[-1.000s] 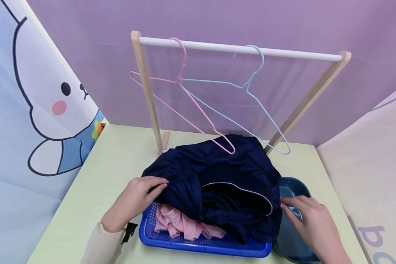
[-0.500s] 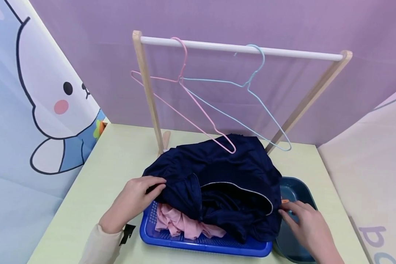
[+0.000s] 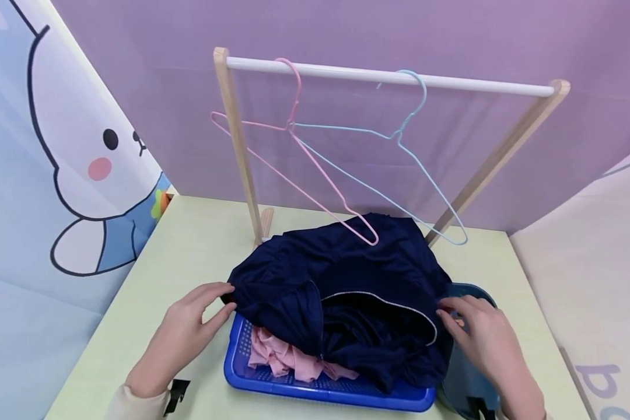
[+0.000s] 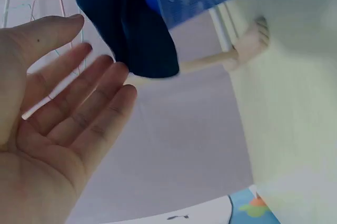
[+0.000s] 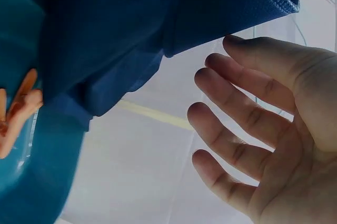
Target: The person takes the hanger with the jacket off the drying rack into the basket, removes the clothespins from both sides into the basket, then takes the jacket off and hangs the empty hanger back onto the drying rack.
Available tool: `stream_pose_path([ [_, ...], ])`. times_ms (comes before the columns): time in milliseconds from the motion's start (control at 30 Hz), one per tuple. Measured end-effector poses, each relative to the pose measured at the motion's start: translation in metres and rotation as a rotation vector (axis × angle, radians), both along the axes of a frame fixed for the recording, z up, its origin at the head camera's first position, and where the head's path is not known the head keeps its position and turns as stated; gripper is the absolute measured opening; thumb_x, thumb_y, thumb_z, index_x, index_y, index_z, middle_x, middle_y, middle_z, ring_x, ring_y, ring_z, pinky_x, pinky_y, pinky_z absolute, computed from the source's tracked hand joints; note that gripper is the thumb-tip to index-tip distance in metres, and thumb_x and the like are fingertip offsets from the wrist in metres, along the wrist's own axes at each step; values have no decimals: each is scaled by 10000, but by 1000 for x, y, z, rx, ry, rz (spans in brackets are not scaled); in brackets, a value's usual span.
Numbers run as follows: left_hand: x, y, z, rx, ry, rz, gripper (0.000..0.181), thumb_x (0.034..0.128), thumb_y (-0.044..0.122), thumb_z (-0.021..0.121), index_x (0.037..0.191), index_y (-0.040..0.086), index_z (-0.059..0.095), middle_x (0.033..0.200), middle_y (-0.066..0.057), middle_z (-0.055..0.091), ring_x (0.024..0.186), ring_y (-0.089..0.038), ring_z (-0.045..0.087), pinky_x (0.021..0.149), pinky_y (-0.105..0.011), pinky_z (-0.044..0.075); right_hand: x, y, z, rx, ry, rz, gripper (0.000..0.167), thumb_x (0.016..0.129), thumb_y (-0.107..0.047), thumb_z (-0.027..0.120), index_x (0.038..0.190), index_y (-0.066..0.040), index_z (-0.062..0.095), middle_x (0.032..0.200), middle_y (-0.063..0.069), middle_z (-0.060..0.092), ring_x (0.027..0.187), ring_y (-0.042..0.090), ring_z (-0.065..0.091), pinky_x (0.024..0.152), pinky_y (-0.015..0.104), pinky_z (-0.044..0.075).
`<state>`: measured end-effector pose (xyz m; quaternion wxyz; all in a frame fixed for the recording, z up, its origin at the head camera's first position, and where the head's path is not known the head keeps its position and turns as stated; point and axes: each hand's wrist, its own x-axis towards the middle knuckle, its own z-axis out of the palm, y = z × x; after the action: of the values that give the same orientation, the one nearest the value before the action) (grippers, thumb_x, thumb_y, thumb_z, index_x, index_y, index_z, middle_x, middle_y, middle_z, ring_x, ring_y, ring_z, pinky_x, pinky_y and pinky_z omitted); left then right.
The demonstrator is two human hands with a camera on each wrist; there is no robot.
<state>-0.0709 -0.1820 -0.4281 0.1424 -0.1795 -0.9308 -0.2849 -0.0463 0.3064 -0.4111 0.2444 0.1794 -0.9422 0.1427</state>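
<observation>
A dark navy zip-up garment [image 3: 367,262] lies bunched over a blue basket [image 3: 325,395], its white-stitched opening toward me. Pink cloth [image 3: 289,356] shows beneath it in the basket. My left hand [image 3: 186,326] is at the garment's left edge; in the left wrist view the thumb and fingers [image 4: 113,111] are spread apart with nothing between them. At the garment's right side is my right hand [image 3: 485,335]. In the right wrist view its fingers [image 5: 231,145] are loosely extended and the thumb tip is by the cloth's edge.
Behind the basket stands a wooden rack with a white rail [image 3: 346,72]. A pink hanger [image 3: 336,192] and a light blue hanger [image 3: 425,169] hang from it. A dark teal basin [image 3: 467,379] is at the right, with orange clothes-peg-like pieces [image 5: 23,108] in it.
My left hand has drawn left from on top of the cloth to its edge, its fingers spreading. My right hand has shifted slightly up. The garment looks nearly unchanged.
</observation>
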Motion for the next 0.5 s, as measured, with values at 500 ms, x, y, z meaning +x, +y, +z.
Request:
stream_pose_path([
  [500,7,-6,-8,53,-493,27,202,926,308,739,995,122,776,931,47,738,822,-75,698,723,-305,595,-69,-11,12,97,-197,103,335,865,-150,776,1155,-5,695,1036,183,677,915,388,648,765,550,535],
])
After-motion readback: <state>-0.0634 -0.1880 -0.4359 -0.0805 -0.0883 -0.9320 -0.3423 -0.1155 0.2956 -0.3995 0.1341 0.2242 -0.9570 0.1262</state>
